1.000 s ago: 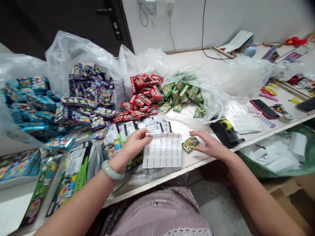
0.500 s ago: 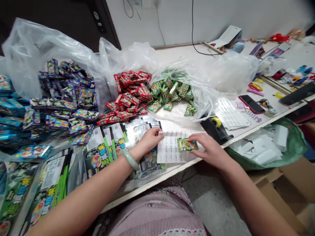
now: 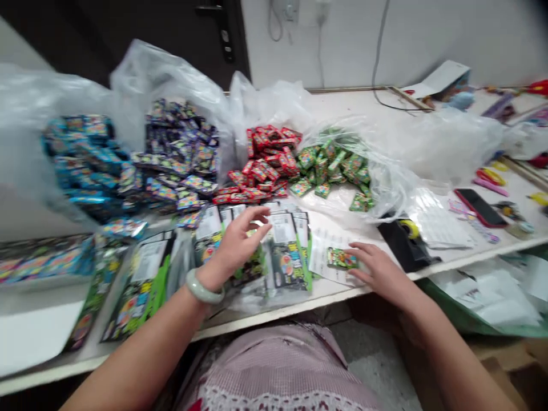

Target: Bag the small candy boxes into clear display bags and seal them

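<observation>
My left hand [image 3: 240, 242], with a pale green bangle at the wrist, hovers with spread fingers over a fan of printed green-and-black packaging bags [image 3: 286, 260] at the table's front edge; nothing is in it. My right hand [image 3: 379, 271] rests to the right, its fingertips holding a small green box [image 3: 341, 258]. The box lies on a white sticker sheet [image 3: 320, 251] that sits flat on the table just right of the bags. The whole view is slightly smeared by motion.
Behind, on clear plastic sacks, lie piles of small boxes: blue [image 3: 81, 165], purple [image 3: 180, 160], red [image 3: 265, 165], green [image 3: 336, 165]. A black tape dispenser [image 3: 405, 240], sticker sheets and a red phone [image 3: 477, 206] sit at right. A green bin [image 3: 492, 297] of white scraps stands below.
My left hand has let go of the sticker sheet and moved left over the bags, fingers spread. The sheet now lies flat. My right hand stays on the green box.
</observation>
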{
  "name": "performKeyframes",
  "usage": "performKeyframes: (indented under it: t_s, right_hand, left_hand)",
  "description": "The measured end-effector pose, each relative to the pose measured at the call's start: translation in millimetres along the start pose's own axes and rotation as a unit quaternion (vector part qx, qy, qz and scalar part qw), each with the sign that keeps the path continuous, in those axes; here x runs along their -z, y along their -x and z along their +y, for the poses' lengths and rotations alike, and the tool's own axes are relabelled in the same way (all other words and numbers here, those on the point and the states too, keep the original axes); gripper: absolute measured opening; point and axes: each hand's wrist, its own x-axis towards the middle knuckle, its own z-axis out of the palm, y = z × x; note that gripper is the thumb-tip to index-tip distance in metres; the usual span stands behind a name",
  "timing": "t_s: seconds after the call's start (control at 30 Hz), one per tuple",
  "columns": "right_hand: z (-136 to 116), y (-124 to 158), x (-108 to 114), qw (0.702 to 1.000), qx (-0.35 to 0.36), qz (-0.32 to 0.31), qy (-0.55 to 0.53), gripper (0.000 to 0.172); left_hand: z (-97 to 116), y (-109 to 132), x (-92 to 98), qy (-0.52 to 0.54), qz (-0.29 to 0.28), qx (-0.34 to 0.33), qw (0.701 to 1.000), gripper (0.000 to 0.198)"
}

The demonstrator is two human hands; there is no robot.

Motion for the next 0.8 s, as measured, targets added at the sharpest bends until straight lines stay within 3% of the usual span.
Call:
performKeyframes:
  t_s: [0.1,0.13,0.2,0.3,0.4,0.47,0.53,0.63,0.8]
  right_hand:
    - [-23.1,-17.9,3.7,0.994,0.036,0.066,-0.083,0.025]
    - [-39.1,-30.3,2.8,0.990,0.057,0.065,-0.115,0.024]
    - [-82.9,-64.2,-3.0,0.978,0.125,0.024,-0.166,0.021]
    - [-162.1,-132.0,-23.4,0.957,0.232,-0.057,-0.167,0.019]
    - [-226.6,-202.9,-51.5,0.964,0.245,-0.074,-0.077,0.026]
    - [-252.2,-238.0,-67.4,0.965,0.245,-0.082,-0.039,0.037]
    - [-264.2,-256.0,-78.1,0.966,0.241,-0.093,-0.008,0.052]
    - [-264.5,-252.9,-85.1,0.967,0.228,-0.105,0.037,0.074]
    - [-253.6,-229.5,-83.6,0.974,0.185,-0.100,0.085,0.073]
  left_hand:
    - [-29.5,43.3,71.7,-0.025,0.171,0.060,0.983,0.033]
    - [-37.8,60.0,89.9,-0.045,0.207,0.077,0.974,0.034]
    - [-49.0,92.5,111.2,-0.105,0.217,0.101,0.965,0.033]
    - [-52.7,129.2,105.7,-0.221,0.118,0.089,0.964,0.035]
    - [-47.1,147.0,80.5,-0.315,0.014,0.082,0.945,0.054]
    - [-41.8,152.5,69.0,-0.343,-0.023,0.091,0.935,0.057]
    - [-36.4,157.5,65.9,-0.345,-0.043,0.091,0.933,0.057]
    - [-29.5,166.2,70.8,-0.329,-0.066,0.089,0.938,0.059]
    - [-25.5,173.2,76.4,-0.303,-0.103,0.090,0.943,0.059]
